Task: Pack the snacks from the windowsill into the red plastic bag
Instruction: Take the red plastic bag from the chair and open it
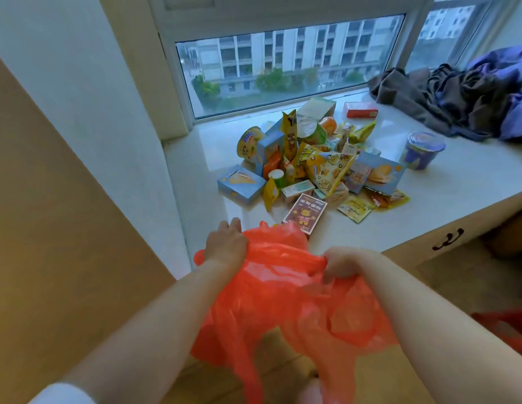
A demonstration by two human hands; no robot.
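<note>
The head view showed both hands gripping the thin red plastic bag point(286, 290) at the near edge of the pale stone windowsill point(446, 185). The left hand point(226, 243) had its fingers curled over the bag's far-left rim; the right hand point(340, 265) pinched the bunched rim opposite, so the mouth looked only partly spread. The heap of coloured snack boxes, pouches and cups point(315, 161) lay straight ahead, beyond both hands. A dark red printed box point(305, 212) lay nearest, just behind the bag, somewhat closer to the right hand.
</note>
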